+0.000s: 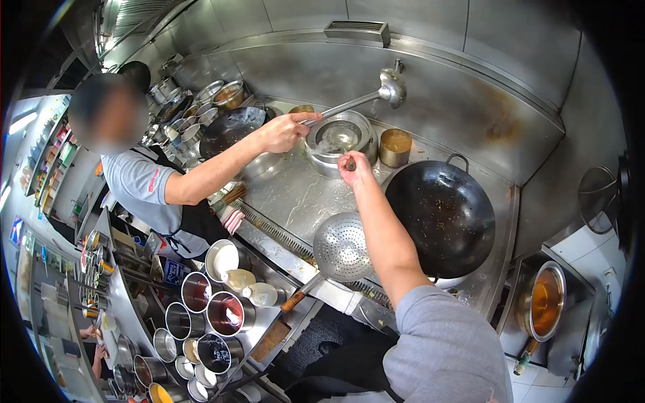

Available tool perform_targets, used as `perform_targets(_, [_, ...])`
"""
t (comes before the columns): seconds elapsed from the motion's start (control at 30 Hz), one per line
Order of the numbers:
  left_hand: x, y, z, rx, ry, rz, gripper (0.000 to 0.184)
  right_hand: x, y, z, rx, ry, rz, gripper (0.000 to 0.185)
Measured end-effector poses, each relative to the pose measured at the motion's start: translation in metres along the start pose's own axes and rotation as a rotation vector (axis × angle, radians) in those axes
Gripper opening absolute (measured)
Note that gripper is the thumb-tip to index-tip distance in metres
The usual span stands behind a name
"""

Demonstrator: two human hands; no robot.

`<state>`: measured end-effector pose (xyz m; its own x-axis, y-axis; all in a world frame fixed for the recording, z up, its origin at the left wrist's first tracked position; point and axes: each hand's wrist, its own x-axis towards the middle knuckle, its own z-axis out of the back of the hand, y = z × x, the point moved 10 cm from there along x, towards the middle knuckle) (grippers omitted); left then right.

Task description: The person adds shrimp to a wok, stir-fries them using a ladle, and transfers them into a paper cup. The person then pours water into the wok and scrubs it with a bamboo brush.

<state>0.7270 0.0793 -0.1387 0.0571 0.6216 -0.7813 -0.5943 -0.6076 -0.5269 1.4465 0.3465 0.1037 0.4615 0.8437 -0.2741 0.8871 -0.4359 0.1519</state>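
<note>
My right hand [357, 167] is closed around the round wooden handle end [351, 164] of a tool, in front of a steel pot [369, 149] of liquid. The tool's far part is hard to make out. Below my forearm, a perforated strainer [341, 247] with a wooden grip lies across the stove's front edge. A black wok [440, 218] sits to the right of my arm, with small bits on its inside. Behind it stands a brass-coloured can [395, 148]. My left hand is out of view.
A co-worker's hand [285, 133] at left holds a long steel ladle [392, 88] over the pot. Another wok [232, 131] lies beyond that arm. Sauce pots [226, 314] and squeeze bottles [261, 295] crowd the lower-left counter. At right stands a pan of amber liquid [545, 302].
</note>
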Motion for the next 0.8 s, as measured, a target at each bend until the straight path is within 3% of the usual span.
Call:
perform_targets(0.13, [0.01, 0.019, 0.0, 0.02, 0.02, 0.043, 0.039, -0.074, 0.034, -0.01, 0.064, 0.148, -0.103, 0.01])
perform_targets(0.3, [0.034, 0.027, -0.001, 0.104, 0.098, 0.043, 0.038, -0.196, 0.092, -0.015, -0.015, 0.151, 0.021, 0.005])
perform_targets(0.57, [0.072, 0.005, -0.009, 0.22, 0.267, 0.013, 0.037, -0.363, 0.181, 0.029, -0.381, -0.178, 0.288, 0.001])
perform_targets(0.63, [0.078, -0.009, -0.021, 0.215, 0.336, 0.014, 0.037, -0.409, 0.193, 0.042, -0.47, -0.34, 0.365, 0.014])
perform_targets(0.67, [0.082, -0.01, -0.038, 0.146, 0.495, 0.027, 0.035, -0.433, 0.197, 0.05, -0.503, -0.395, 0.411, 0.024])
perform_targets(0.7, [0.081, -0.016, -0.04, 0.156, 0.501, 0.027, 0.035, -0.457, 0.201, 0.057, -0.536, -0.45, 0.456, 0.035])
perform_targets(0.73, [0.08, -0.023, -0.04, 0.189, 0.495, 0.006, 0.035, -0.475, 0.197, 0.058, -0.551, -0.401, 0.376, 0.06])
perform_targets(0.8, [0.08, -0.03, -0.036, 0.259, 0.468, -0.028, 0.035, -0.527, 0.191, 0.068, -0.631, -0.574, 0.414, 0.078])
